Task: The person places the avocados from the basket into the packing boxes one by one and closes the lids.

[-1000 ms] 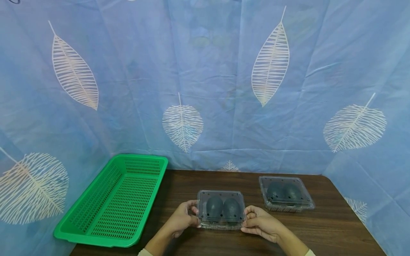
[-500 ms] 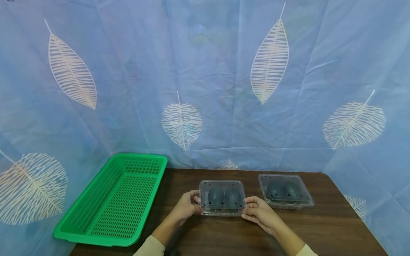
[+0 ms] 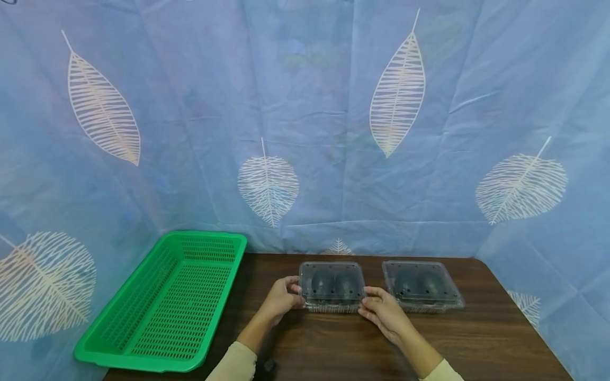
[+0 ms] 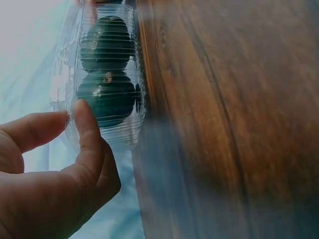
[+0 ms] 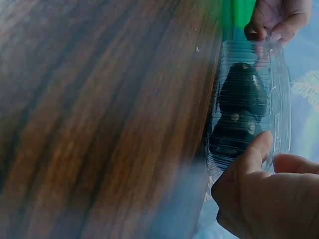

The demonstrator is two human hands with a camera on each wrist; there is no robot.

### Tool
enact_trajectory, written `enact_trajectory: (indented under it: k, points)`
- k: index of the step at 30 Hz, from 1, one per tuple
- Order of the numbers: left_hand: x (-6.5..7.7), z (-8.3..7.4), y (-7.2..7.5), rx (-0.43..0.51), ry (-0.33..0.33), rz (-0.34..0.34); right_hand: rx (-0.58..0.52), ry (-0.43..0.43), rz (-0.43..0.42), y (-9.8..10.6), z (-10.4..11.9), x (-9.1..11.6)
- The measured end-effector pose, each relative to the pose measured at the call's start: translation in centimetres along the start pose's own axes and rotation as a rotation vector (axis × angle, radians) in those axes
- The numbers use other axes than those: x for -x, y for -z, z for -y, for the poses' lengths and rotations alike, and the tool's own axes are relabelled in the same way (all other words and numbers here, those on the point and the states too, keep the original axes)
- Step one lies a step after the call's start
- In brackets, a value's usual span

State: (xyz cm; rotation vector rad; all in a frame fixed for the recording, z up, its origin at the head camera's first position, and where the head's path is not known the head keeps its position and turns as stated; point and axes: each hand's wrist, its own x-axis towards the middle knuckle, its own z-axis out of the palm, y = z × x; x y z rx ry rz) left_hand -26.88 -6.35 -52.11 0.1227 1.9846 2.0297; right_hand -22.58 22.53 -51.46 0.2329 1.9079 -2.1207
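Note:
A clear plastic clamshell box (image 3: 332,307) with two dark green avocados (image 4: 105,94) inside sits at the middle of the table, its vented lid closed. My left hand (image 3: 281,299) grips its left end, thumb and fingers on the rim and side wall. At the opposite end my right hand (image 3: 387,312) holds it the same way, thumb along the wall in the right wrist view. A second clamshell box (image 3: 424,306), also with two dark green avocados, lies just to the right, beyond my right hand's fingertips.
A green slotted plastic basket (image 3: 188,360) stands at the left, with nothing in it. The dark wooden table (image 3: 495,333) ends at a blue leaf-print cloth (image 3: 314,185) hanging behind and at both sides.
Both hands have moved the clamshell box away from me, towards the back of the table, until it stands about level with the second box. The basket and second box have stayed put.

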Motion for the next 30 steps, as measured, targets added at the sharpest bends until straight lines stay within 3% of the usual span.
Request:
enact_trajectory:
  k: [9,12,16,20,23,26,30]
  points:
    - [-0.1,0.2,-0.1,0.017,-0.017,-0.01,-0.016,-0.021,-0.006,0.1,-0.4,-0.2]
    - [0.0,0.3,0.1,0.011,-0.01,-0.001,-0.003,-0.041,0.065,0.4,-0.4,0.3]
    - [0.4,0.3,0.7,-0.025,-0.007,0.003,0.065,-0.09,0.228,1.2,0.1,1.4]
    - [1.0,-0.2,1.3,-0.136,-0.059,-0.05,0.133,-0.098,0.36,2.3,0.9,2.7]
    - [1.7,-0.9,1.6,-0.266,-0.121,-0.102,0.206,-0.054,0.394,3.1,1.7,3.3]
    - [2.4,-1.5,1.9,-0.438,-0.205,-0.147,0.328,0.044,0.356,3.3,2.8,3.8]
    - [3.5,-2.3,2.1,-0.643,-0.29,-0.205,0.487,0.212,0.218,2.8,4.3,4.4]
